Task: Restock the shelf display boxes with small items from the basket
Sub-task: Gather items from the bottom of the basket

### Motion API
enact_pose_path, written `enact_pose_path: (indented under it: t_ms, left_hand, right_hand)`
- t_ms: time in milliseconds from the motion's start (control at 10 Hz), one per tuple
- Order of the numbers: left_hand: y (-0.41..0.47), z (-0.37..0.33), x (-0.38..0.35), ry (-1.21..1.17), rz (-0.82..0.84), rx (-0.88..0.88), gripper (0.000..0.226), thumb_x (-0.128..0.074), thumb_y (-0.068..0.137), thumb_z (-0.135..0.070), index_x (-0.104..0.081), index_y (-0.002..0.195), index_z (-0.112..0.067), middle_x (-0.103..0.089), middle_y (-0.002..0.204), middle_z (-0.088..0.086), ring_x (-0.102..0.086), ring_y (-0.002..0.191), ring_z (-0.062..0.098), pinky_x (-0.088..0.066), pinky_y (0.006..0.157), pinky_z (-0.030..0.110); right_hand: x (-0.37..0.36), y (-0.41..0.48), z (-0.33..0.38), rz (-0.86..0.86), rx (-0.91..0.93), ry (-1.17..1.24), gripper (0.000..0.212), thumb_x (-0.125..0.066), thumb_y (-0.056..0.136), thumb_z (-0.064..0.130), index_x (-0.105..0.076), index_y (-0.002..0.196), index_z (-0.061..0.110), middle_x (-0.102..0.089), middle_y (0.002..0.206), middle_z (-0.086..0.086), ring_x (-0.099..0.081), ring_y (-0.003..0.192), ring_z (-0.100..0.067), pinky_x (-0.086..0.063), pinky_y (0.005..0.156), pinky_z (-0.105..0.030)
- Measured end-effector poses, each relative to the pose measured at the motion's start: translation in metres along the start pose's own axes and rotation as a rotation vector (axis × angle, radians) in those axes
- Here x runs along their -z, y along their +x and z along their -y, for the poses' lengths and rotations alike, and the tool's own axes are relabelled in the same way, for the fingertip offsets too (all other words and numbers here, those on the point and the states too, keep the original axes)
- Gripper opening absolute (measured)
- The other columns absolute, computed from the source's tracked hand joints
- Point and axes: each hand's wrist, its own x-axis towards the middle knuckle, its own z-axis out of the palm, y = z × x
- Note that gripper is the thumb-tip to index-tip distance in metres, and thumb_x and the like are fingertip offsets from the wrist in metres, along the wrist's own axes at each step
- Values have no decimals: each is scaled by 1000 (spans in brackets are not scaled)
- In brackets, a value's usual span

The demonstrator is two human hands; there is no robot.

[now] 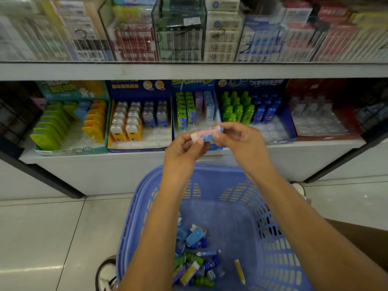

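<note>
Both my hands hold one small pink-and-blue packet (pixel 206 133) level in front of the shelf. My left hand (pixel 184 148) pinches its left end and my right hand (pixel 239 137) pinches its right end. Just behind the packet stands the blue display box (pixel 196 110) with green, purple and pink-blue packets upright in rows. Below my arms sits the blue plastic basket (pixel 279 244) on the floor, with several small items (pixel 197 261) lying loose in its bottom.
Other display boxes line the shelf: teal (pixel 71 116) at left, dark blue with yellow and blue items (pixel 139 114), blue with green and blue tubes (pixel 252 110), red (pixel 323 114) at right. A white shelf edge (pixel 189 71) overhangs above. My shoe (pixel 106 274) is beside the basket.
</note>
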Motion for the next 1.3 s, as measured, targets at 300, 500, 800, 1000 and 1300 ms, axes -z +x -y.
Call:
enact_pose_path:
  t_ms: [300, 500, 800, 1000, 1300]
  left_hand:
    - [13, 17, 0, 1254, 248, -290, 58, -49, 97, -23, -25, 149, -12, -20, 158, 2, -13, 146, 16, -10, 113, 20]
    - [15, 19, 2, 1278, 255, -329, 59, -49, 97, -24, -24, 150, -11, -20, 158, 2, -14, 146, 17, -7, 113, 20]
    - [15, 20, 4, 1284, 263, -330, 59, -46, 98, -25, -21, 151, -13, -16, 159, 0, -11, 146, 15, -1, 115, 18]
    - [16, 21, 4, 1302, 273, -328, 60, -46, 98, -27, -20, 151, -13, -14, 159, 0, -10, 146, 15, 0, 115, 19]
    - [16, 25, 6, 1291, 268, -346, 61, -48, 98, -26, -21, 151, -13, -15, 159, 0, -11, 146, 15, -1, 115, 19]
  right_hand:
    - [8, 84, 7, 8, 212, -696, 16, -67, 83, 5, -67, 98, 2, -69, 95, -12, -65, 84, -20, -53, 81, -22]
    - [8, 107, 18, 136, 183, -916, 23, -73, 80, 15, -69, 102, 8, -69, 106, -8, -62, 95, -17, -47, 82, -22]
    - [15, 128, 42, 398, 31, -990, 31, -74, 80, 23, -65, 110, 20, -66, 114, 1, -59, 104, -14, -42, 73, -19]
    - [14, 131, 43, 432, 54, -996, 27, -71, 83, 27, -66, 109, 24, -66, 113, 6, -57, 101, -11, -41, 71, -17]
    - [15, 137, 35, 470, 50, -1061, 27, -74, 79, 27, -71, 106, 23, -66, 105, 9, -53, 91, -6, -35, 60, -12]
